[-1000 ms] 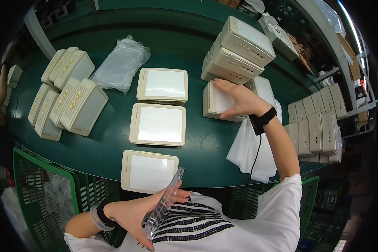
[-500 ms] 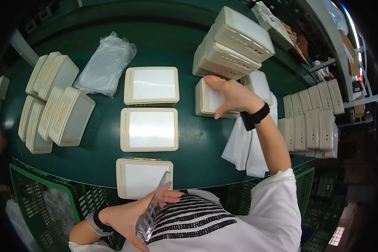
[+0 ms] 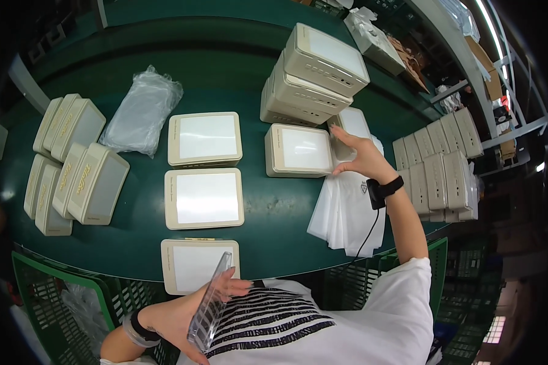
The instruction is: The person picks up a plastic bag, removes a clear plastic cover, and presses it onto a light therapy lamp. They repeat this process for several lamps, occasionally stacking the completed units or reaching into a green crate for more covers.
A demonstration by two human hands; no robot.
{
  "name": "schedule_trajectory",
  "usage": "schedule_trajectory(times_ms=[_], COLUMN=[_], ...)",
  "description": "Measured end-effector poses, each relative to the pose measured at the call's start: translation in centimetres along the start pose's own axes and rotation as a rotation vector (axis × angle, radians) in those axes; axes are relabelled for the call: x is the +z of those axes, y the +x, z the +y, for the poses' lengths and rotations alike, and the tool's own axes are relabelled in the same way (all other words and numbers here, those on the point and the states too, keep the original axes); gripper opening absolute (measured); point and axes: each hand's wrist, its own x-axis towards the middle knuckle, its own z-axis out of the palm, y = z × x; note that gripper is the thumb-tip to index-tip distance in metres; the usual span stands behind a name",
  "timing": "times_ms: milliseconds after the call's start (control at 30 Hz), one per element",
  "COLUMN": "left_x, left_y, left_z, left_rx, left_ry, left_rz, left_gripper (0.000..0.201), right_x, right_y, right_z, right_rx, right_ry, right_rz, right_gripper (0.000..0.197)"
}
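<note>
My left hand (image 3: 173,313), low near my body, grips a thin clear plastic cover (image 3: 208,307) tilted on edge. My right hand (image 3: 366,159) is open, thumb and fingers apart, at the right edge of a cream box-shaped unit (image 3: 301,149) with a white panel on top. Whether its fingertips touch that unit or the one behind, I cannot tell. To the left, three similar units lie in a column: a far one (image 3: 206,137), a middle one (image 3: 204,198) and a near one (image 3: 189,264), partly behind the clear cover.
White sleeves (image 3: 347,213) lie below my right hand, crossed by a thin dark cable. Stacked units (image 3: 323,67) stand behind, more in rows at right (image 3: 444,182) and left (image 3: 97,185). A pile of clear bags (image 3: 143,112) lies far left. Green crates (image 3: 61,286) flank the table's front.
My right hand has drawn back to the right from the top of the cream unit, uncovering its white panel. My left hand keeps hold of the clear cover. The whole view has shifted slightly.
</note>
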Motion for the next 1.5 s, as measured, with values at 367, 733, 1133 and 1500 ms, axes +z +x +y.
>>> schedule_trajectory(times_ms=[367,733,1133,1500], left_x=[-1.6,0.2,2.4,2.3], left_y=[-1.0,-1.2,0.4,0.4], left_z=[-9.4,0.6,-0.8,2.2], left_rx=[-0.349,0.037,0.027,-0.088], left_ry=[-0.464,-0.048,-0.129,0.448], left_rz=[0.234,0.050,0.235,0.553], left_gripper=[0.100,0.148,0.147,0.130], right_x=[0.6,1.0,5.2,6.2], right_y=[3.0,3.4,0.5,-4.1], right_z=[-2.0,-1.5,-0.1,-4.1], right_rx=[0.080,0.190,0.090,0.200], right_ry=[-0.250,0.047,0.215,0.868], right_rz=[-0.231,-0.236,0.061,0.284], right_gripper=[0.102,0.109,0.113,0.095])
